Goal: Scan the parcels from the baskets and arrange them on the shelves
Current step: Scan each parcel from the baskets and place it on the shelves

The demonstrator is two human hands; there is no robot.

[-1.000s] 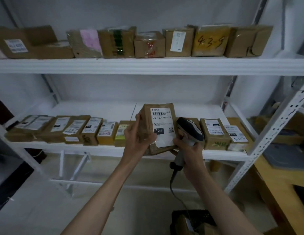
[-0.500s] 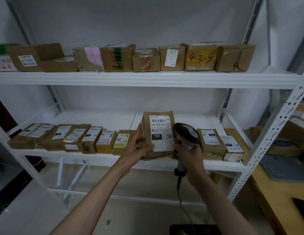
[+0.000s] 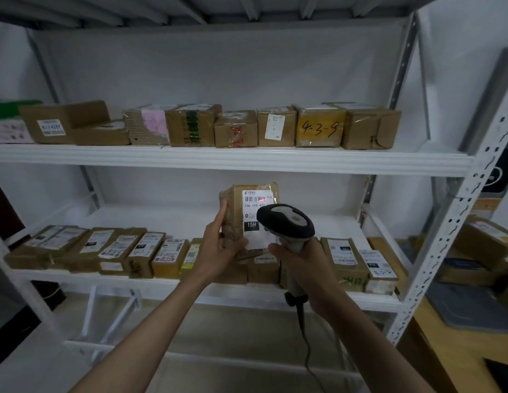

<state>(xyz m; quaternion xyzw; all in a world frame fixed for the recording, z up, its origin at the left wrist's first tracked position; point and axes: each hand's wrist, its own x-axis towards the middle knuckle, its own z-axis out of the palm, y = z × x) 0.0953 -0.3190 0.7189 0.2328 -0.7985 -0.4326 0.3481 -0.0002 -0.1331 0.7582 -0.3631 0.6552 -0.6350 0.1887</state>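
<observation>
Parcel [image 3: 248, 217] stands upright in my left hand [image 3: 218, 251], fingers clamped on its left edge. Just right of it, my right hand [image 3: 301, 262] grips the scanner [image 3: 286, 225], red light on the barcode, above the lower shelf [image 3: 162, 287].

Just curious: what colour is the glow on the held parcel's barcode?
Reddish-pink, across the barcode of the brown cardboard parcel; head view.
</observation>
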